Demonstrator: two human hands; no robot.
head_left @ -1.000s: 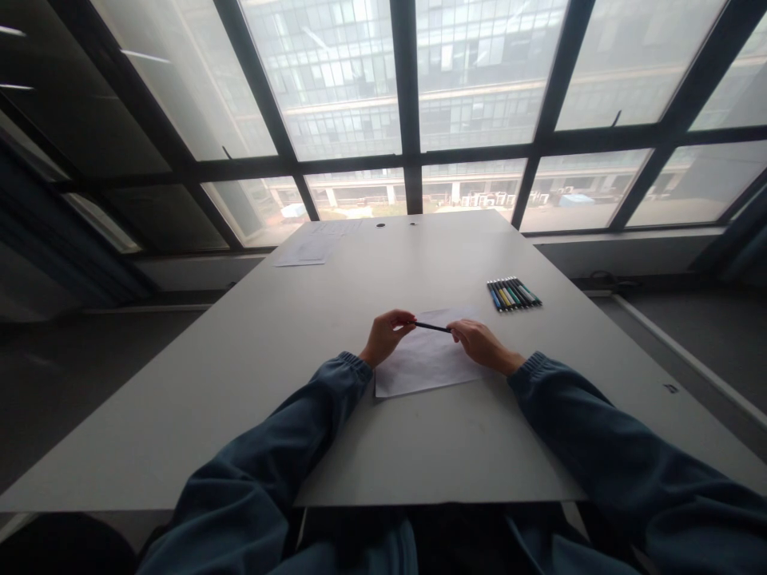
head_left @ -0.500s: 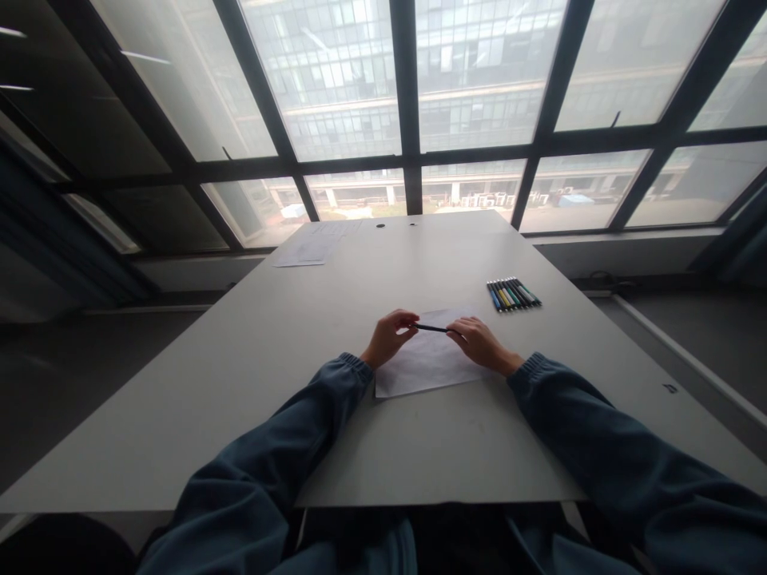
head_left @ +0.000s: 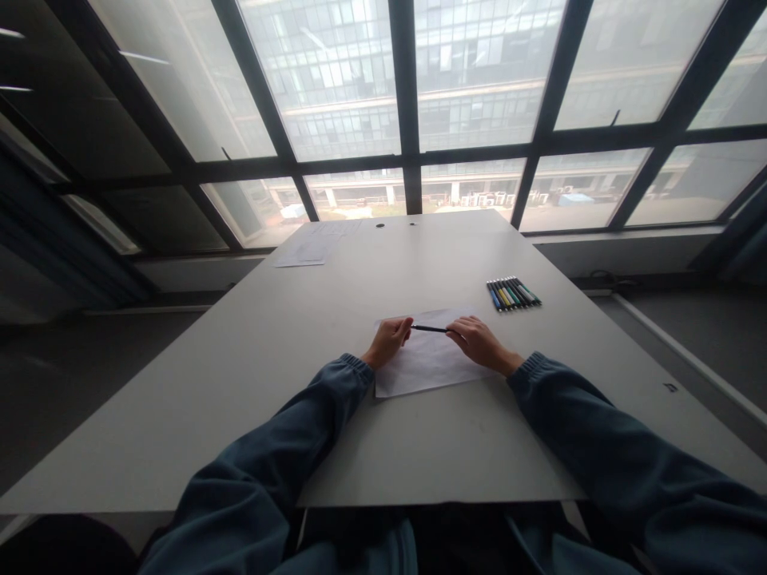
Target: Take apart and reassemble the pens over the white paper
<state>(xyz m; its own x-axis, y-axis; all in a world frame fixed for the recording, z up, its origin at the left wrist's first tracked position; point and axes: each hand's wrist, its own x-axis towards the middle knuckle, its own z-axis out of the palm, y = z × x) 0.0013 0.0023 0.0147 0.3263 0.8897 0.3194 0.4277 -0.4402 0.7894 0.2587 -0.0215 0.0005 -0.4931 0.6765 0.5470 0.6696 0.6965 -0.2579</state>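
Note:
A slim dark pen is held nearly level between my hands, above a sheet of white paper. My right hand grips its right end, with the fingers curled over the top. At the left end, my left hand is closed, its thumb and fingertips against the pen's light-coloured tip. Both wrists are low over the paper, which lies slightly turned on the white table. Part of the pen's right end is hidden by my right fingers.
A neat row of several pens in various colours lies beyond my right hand. Other printed sheets are at the table's far left. A small dark mark is near the right edge. Windows stand behind the table.
My left fingers have curled in more tightly at the pen's left end, and that hand has shifted slightly left. The light tip now shows. My right hand has stayed in place.

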